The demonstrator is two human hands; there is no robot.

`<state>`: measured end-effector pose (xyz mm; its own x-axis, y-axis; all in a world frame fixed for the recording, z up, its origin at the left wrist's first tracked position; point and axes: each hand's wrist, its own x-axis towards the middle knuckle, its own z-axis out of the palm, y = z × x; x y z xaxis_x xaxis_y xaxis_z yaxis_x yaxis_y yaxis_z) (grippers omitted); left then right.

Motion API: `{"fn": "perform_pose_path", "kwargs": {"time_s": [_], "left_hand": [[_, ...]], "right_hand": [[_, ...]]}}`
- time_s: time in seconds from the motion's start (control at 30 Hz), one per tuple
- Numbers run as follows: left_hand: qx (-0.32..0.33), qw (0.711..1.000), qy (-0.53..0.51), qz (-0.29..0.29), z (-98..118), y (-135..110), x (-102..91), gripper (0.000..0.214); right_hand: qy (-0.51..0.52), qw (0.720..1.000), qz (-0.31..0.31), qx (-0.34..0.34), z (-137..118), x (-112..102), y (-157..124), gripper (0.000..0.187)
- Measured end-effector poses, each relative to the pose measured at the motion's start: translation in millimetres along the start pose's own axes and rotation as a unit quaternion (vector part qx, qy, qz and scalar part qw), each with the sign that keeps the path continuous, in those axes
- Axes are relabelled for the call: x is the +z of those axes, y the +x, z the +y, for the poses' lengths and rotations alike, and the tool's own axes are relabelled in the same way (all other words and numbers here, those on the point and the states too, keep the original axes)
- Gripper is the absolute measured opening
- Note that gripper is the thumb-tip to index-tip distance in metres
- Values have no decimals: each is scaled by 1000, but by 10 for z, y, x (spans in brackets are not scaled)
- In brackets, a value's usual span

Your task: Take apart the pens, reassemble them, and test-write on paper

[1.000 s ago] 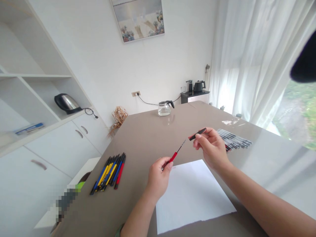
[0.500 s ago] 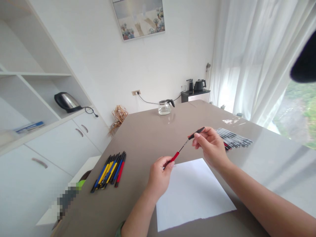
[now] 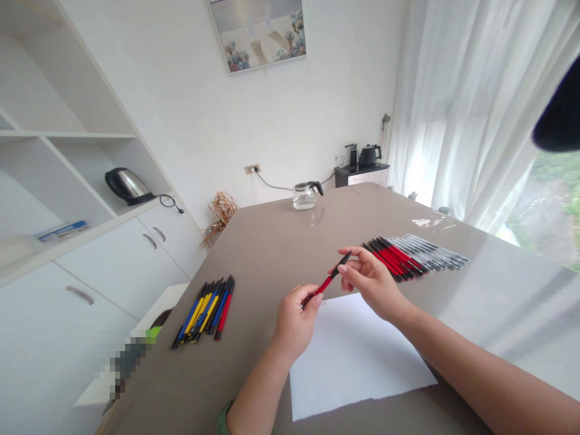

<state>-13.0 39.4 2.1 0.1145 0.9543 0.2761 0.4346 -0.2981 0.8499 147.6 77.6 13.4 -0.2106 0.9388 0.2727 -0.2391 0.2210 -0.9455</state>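
My left hand grips the lower part of a red ballpoint pen, which slants up to the right above a sheet of white paper. At the pen's upper end, the thumb and fingers of my right hand pinch its black tip section, which now meets the red barrel. Behind my right hand lies a row of red pens with black ends, beside a row of clear pens. A bunch of blue, yellow and red pens rests on the left of the table.
Toward the far side of the brown table stands a glass pot with a black handle. White scraps lie near the right edge. Shelves with a steel kettle are on the left, and a white curtain hangs at the right.
My right hand has moved down and left toward my left hand. The black tip section has slid over the exposed refill to the red barrel. More of the red pen row shows.
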Motion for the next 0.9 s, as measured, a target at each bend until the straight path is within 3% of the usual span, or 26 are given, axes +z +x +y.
{"fn": "perform_pose_path", "kwargs": {"time_s": [0.33, 0.9], "left_hand": [[-12, 999, -44, -13, 4, -3, -10, 25], [5, 1000, -11, 1, -5, -34, -23, 20]], "right_hand": [[28, 999, 12, 40, 8, 14, -20, 19], [28, 996, 66, 45, 121, 3, 13, 32]]}}
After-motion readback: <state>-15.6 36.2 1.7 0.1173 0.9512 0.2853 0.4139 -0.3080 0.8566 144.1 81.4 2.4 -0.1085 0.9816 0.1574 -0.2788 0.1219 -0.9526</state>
